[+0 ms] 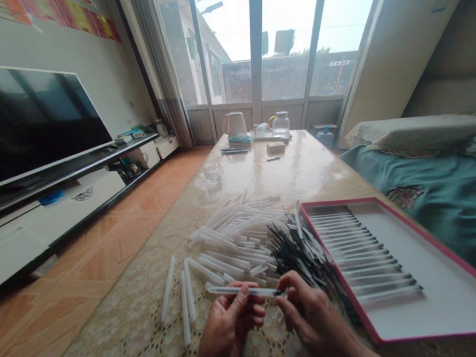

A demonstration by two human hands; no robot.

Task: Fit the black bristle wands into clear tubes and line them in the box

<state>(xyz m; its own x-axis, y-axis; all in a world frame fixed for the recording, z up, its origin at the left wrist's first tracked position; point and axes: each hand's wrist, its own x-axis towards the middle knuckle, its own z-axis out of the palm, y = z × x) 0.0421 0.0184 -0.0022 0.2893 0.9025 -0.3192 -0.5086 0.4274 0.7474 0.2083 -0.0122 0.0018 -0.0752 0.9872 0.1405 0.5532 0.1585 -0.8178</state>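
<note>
My left hand (228,330) is closed around a slim translucent white tube (260,292), held nearly level above the table, thumb on top. The fingers of my right hand (309,310) pinch the black piece at the tube's right end. Just beyond my hands lies a loose pile of similar translucent tubes (231,229), with several separate ones (185,307) to the left. Thin black-and-white sticks (290,248) are heaped behind my right hand. To the right, a pink-rimmed white tray (441,297) holds a row of tubes with black ends (364,255).
A patterned cover lies over the long table (141,340). Farther back are a clear glass (211,173), a small box (275,147), a glass jug (280,123) and a white pitcher (236,124). A sofa with a teal cover (447,184) stands close on the right.
</note>
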